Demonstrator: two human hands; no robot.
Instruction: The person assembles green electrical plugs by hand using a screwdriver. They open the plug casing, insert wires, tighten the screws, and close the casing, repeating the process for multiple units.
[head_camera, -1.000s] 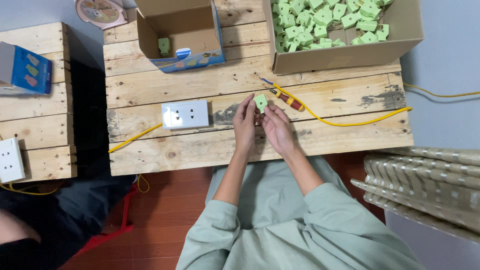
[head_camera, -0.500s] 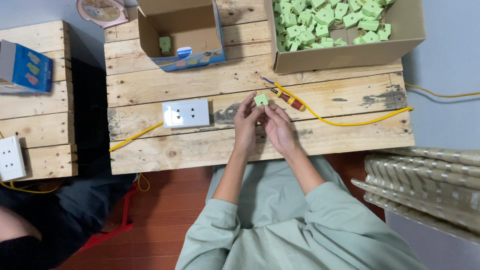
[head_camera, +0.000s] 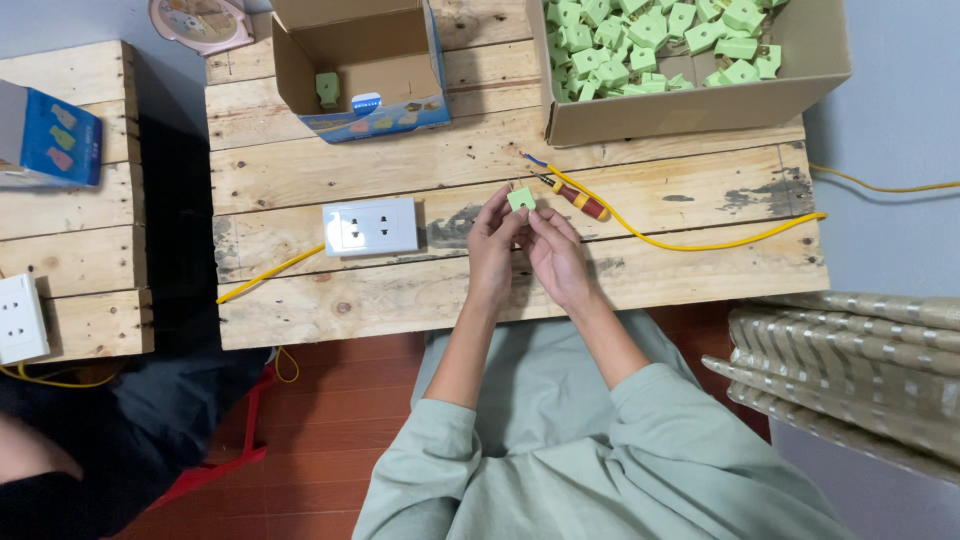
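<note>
Pallet-wood bench seen from above, red-brown floor below, grey wall at the far edge.

Both hands are up together over the bench middle. Left hand and right hand each pinch with narrow fingers the same small green plug adapter, holding it just above the boards. Cannot tell whether any part of it is loose or seated.

Just right of the adapter lies a red-handled screwdriver, touching the yellow cable that runs right across the bench and off the edge. White 2-outlet socket block sits left of the hands, with its own yellow lead going near-left.

Progress, judging by the layout: early. Large brown carton far right holds a heap of green adapters. Smaller open carton far left holds only 1 green piece plus a small blue-and-white item. Most of the pile looks still to be handled.

Packaging: the smaller carton is brown inside, with a blue printed front panel carrying small coloured pictures. Similar blue box stands on a second wood bench at far left. Round pinkish object at the far edge, partly cut off. Another white socket block sits near-left. Stacked striped beige material at right.
</note>
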